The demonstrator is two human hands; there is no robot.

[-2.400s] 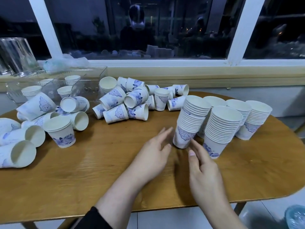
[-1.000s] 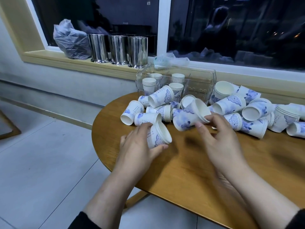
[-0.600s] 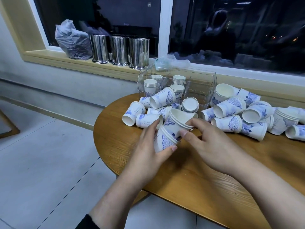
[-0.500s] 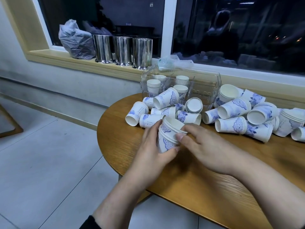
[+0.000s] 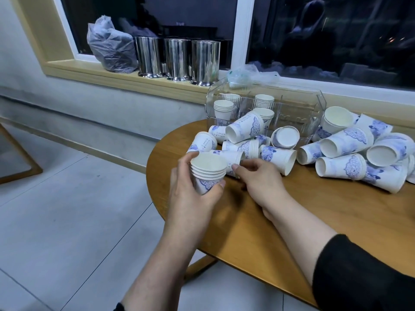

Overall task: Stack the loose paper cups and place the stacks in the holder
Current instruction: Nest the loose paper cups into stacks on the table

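Note:
My left hand (image 5: 190, 194) holds a short upright stack of white paper cups with blue print (image 5: 208, 170) at the table's left edge. My right hand (image 5: 258, 180) reaches just to its right, fingertips on a lying cup (image 5: 231, 157) at the front of the pile; whether it grips the cup I cannot tell. Several loose cups (image 5: 341, 164) lie on their sides across the wooden table (image 5: 292, 221). Behind them stands a clear plastic holder (image 5: 292, 108) with small stacks of cups (image 5: 222, 108) in its left compartments.
Three steel cylinders (image 5: 179, 59) and a grey plastic bag (image 5: 112, 50) sit on the window sill behind. A crumpled clear bag (image 5: 244, 75) lies on top of the holder. The table's rounded left edge drops to a tiled floor (image 5: 67, 209).
The stack in my left hand has been turned upright and its cups pushed fully together. My right hand has left it and moved to a lying cup in the pile.

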